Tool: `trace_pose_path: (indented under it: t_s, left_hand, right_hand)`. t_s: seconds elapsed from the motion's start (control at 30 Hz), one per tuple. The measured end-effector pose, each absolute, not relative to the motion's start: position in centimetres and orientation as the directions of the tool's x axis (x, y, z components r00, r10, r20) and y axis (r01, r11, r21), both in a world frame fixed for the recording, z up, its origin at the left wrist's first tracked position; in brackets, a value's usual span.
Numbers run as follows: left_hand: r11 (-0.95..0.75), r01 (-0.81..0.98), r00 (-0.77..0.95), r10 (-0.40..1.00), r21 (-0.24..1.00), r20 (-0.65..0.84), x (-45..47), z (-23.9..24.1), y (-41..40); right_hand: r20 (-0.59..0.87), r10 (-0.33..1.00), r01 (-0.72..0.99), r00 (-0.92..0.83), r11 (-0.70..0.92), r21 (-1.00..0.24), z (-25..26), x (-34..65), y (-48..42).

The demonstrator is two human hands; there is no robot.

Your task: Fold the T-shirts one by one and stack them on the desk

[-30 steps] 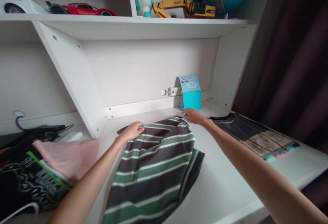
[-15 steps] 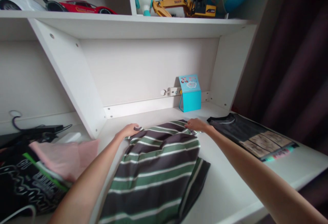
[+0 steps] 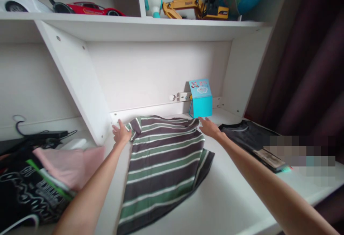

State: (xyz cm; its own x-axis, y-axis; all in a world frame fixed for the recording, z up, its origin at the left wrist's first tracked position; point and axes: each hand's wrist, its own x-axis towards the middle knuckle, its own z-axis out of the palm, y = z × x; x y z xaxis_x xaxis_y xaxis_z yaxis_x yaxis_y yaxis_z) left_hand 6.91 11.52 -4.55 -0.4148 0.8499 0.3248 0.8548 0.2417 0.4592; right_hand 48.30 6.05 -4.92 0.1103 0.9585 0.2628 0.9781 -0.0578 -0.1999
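A dark shirt with green and white stripes (image 3: 163, 163) lies spread on the white desk (image 3: 231, 199). My left hand (image 3: 121, 134) rests at its far left corner, fingers spread and flat on the cloth edge. At the shirt's far right corner lies my right hand (image 3: 210, 128), fingers stretched out. Both hands hold nothing.
A folded black printed shirt (image 3: 252, 140) lies to the right. A turquoise desk calendar (image 3: 201, 98) stands at the back. A pile of pink and black clothes (image 3: 40, 177) sits left of the slanted divider (image 3: 77, 80). Toy cars, an excavator and a globe fill the upper shelf.
Both hands pushed the shirt's top edge away toward the back wall and spread it wider. The fingers went from gripping the cloth to lying flat.
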Motion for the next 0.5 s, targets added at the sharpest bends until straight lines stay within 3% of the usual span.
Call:
trace_pose_path:
  t_s: [0.07,0.13,0.23,0.33,0.5]
  left_hand:
    - [0.168,0.904,-0.31,0.89,0.393,0.335,7.9,-5.6,11.2]
    - [-0.016,0.965,-0.074,0.943,0.264,0.326,9.2,-6.4,10.5]
    - [-0.269,0.955,0.252,0.959,0.125,0.131,11.0,-7.4,8.9]
    - [-0.305,0.945,0.31,0.951,0.119,-0.024,12.0,-8.2,7.6]
    - [-0.277,0.957,0.276,0.961,0.088,0.019,12.1,-9.1,7.3]
  right_hand:
    - [0.226,0.969,0.978,0.096,-0.05,-0.201,-5.6,47.2,6.5]
    - [0.197,0.979,0.978,0.06,-0.019,-0.207,-6.1,46.1,6.6]
    - [0.148,0.989,0.973,-0.017,0.05,-0.226,-6.5,45.4,5.8]
    - [0.1,0.991,0.96,-0.086,0.11,-0.259,-6.8,46.6,3.7]
    - [0.021,0.991,0.936,-0.136,0.135,-0.326,-7.8,49.2,-0.8]
